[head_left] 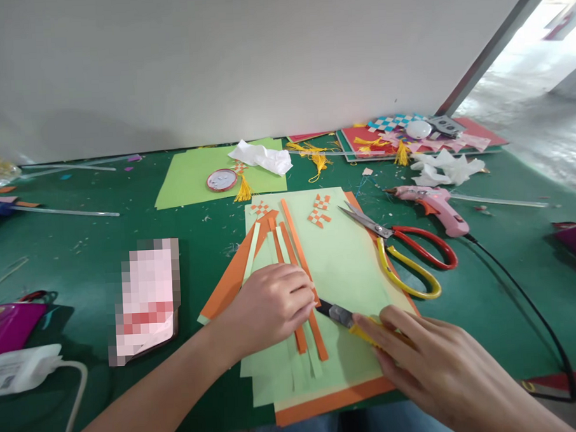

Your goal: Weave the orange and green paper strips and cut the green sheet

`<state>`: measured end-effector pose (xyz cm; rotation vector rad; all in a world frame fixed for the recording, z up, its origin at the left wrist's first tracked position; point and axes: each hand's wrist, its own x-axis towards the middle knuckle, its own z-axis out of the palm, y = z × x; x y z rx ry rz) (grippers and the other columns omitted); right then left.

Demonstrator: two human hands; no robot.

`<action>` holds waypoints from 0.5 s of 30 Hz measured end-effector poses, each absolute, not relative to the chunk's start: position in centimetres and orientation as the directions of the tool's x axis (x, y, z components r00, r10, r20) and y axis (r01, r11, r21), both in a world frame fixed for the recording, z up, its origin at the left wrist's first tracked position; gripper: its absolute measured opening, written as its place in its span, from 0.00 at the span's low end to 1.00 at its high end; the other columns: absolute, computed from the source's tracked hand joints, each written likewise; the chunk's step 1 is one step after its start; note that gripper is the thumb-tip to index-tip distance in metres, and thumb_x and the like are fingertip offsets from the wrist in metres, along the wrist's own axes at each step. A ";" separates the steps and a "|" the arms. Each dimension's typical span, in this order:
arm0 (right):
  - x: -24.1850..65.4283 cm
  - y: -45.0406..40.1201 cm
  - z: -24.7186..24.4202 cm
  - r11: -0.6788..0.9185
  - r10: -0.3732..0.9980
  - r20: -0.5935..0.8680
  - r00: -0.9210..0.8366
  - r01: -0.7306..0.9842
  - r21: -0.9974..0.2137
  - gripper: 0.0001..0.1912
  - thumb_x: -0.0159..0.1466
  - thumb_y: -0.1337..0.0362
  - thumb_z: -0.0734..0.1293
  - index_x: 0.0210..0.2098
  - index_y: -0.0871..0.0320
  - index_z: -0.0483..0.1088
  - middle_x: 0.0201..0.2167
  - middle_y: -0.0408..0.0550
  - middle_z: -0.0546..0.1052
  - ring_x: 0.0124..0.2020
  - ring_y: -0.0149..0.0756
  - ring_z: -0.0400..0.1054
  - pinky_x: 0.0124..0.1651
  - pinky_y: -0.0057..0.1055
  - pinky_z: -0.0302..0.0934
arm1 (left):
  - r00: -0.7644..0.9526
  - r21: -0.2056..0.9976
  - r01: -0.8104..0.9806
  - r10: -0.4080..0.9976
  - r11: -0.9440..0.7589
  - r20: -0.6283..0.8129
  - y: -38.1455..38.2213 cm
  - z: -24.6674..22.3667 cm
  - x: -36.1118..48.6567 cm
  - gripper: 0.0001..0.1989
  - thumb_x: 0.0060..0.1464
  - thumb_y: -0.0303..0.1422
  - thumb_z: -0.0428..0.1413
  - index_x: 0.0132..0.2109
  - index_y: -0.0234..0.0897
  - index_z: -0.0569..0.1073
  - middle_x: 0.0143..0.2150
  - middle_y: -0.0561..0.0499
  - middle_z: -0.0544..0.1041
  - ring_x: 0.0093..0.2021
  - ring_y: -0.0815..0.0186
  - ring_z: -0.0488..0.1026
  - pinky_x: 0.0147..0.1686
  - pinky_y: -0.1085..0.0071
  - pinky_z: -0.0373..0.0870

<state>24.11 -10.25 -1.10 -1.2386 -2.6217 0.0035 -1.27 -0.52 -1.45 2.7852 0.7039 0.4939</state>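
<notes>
My left hand (273, 302) is closed over several orange and pale green paper strips, its fingertips pinched at an orange paper strip (293, 232). The strips lie lengthwise on stacked pale green paper sheets (352, 264) with orange sheets showing at the edges. In my right hand (418, 347) is a yellow-handled utility knife (342, 315), its dark blade pointing left, close to the left fingertips. Small woven orange-and-white checked pieces (319, 211) rest at the top of the sheets. Scissors (389, 234) with one red and one yellow handle lie partly open to the right.
A pink glue gun (433, 206) lies at the right, its black cord running down the green table (181, 399). A phone (148, 298) and white charger (25, 371) are at left. Further back are a round tin (222, 180), crumpled tissue (261, 158) and yellow tassels (318, 162).
</notes>
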 end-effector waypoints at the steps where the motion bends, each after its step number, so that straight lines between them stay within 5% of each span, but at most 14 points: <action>1: 24.1 -10.2 -1.1 0.640 0.762 0.216 -0.611 0.762 -0.104 0.16 0.69 0.68 0.55 0.53 0.60 0.65 0.32 0.45 0.68 0.27 0.30 0.68 0.26 0.31 0.59 | 0.828 0.295 0.418 0.494 -0.859 0.267 -0.5 -1.4 -1.3 0.11 0.64 0.30 0.50 0.38 0.34 0.76 0.40 0.49 0.79 0.44 0.63 0.75 0.48 0.62 0.71; 15: 24.2 -9.6 -1.1 0.627 0.772 0.209 -0.600 0.773 -0.101 0.18 0.68 0.68 0.57 0.56 0.59 0.65 0.32 0.44 0.68 0.25 0.30 0.67 0.25 0.33 0.58 | 0.826 0.270 0.408 0.479 -0.872 0.297 -0.5 -1.4 -1.3 0.10 0.64 0.29 0.50 0.39 0.34 0.76 0.40 0.50 0.79 0.43 0.63 0.76 0.48 0.62 0.72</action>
